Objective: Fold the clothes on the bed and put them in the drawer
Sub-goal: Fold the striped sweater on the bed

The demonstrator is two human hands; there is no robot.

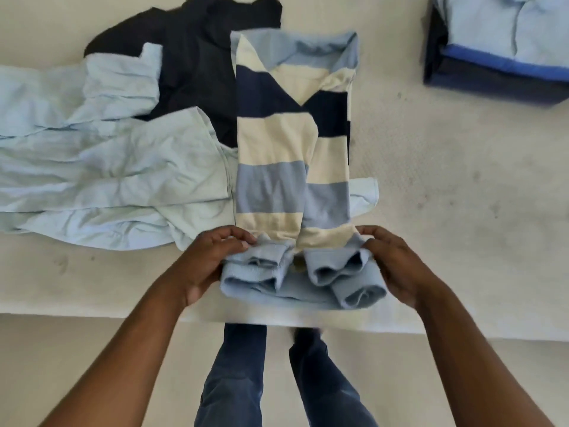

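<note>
Your striped sweater, centre frame, is soft matt knit, ribbed at its pale blue cuffs. The pale blue shirt at left is thin, creased cloth. The bed cover beneath looks matt and finely pebbled.

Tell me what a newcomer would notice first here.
The striped sweater at centre, folded into a long strip, stands out, the left hand and right hand gripping its pale blue hem. A crumpled light blue shirt and a dark garment lie to its left; a folded stack sits far right.
</note>
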